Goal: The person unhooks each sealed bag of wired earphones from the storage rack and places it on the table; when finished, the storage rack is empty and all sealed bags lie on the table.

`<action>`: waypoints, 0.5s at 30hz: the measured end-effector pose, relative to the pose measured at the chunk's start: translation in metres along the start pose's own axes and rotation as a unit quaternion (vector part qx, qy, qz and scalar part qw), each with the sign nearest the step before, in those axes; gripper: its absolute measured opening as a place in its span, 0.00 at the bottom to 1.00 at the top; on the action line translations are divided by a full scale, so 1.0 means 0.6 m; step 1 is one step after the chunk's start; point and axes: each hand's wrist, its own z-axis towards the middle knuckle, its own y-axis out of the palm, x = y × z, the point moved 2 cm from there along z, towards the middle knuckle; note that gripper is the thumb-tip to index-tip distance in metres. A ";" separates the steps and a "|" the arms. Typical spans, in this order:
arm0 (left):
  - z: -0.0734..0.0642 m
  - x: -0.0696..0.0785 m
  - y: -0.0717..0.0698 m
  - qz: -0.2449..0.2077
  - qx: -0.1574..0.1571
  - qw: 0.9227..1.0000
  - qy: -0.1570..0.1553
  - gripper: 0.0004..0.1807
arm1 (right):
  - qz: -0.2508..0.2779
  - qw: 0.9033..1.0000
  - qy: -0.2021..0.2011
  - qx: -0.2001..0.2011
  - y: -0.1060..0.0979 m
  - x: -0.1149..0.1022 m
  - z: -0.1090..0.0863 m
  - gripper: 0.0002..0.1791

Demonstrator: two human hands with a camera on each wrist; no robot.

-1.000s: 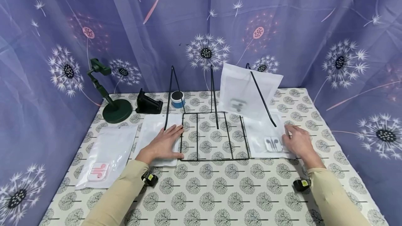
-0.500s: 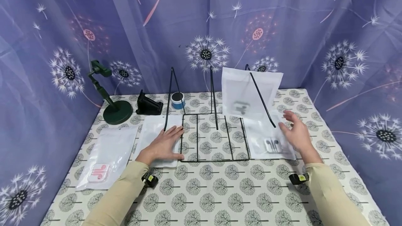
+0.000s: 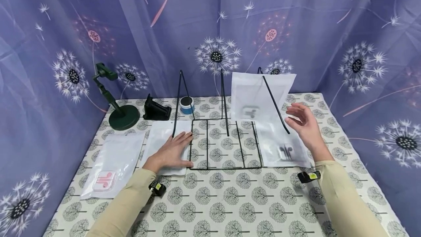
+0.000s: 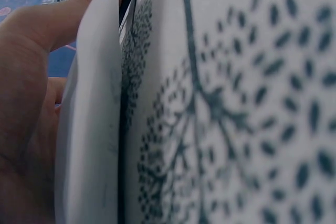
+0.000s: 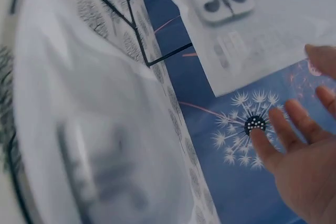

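Note:
A black wire rack (image 3: 225,168) stands mid-table with upright prongs. My left hand (image 3: 172,153) rests, fingers spread, on a white zip bag (image 3: 159,129), its fingertips at the rack's left side. In the left wrist view, the bag's edge (image 4: 89,129) covers part of that hand. My right hand (image 3: 307,129) is raised with loosely bent fingers, holding nothing. It is beside a white bag of earphones (image 3: 260,90) hanging on the rack's right prong. Below lies another earphone bag (image 3: 276,142), blurred in the right wrist view, where the hanging bag (image 5: 273,30) shows a boxed earphone set.
At far left lies a bag with a pink earphone case (image 3: 113,160). Behind it stand a dark green stand (image 3: 123,117), a black holder (image 3: 156,109) and a small blue-and-white jar (image 3: 186,106). A purple dandelion curtain (image 3: 158,36) surrounds the tree-print tablecloth (image 3: 230,200).
My right hand has left the edge of the lying bag on the right and risen backward to the hanging bag's side. The hanging bag has shifted slightly. My left hand stays put.

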 end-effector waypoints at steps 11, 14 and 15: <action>-0.001 0.001 -0.001 -0.008 0.003 1.000 0.002 0.61 | 0.240 0.968 -0.068 -0.027 0.040 0.012 0.040 0.30; -0.001 0.000 0.000 -0.007 0.005 1.000 0.004 0.60 | 0.244 0.967 -0.062 -0.035 0.052 0.017 0.049 0.31; 0.000 0.000 0.000 -0.007 0.004 1.000 0.003 0.60 | 0.243 0.968 -0.060 -0.035 0.056 0.018 0.052 0.32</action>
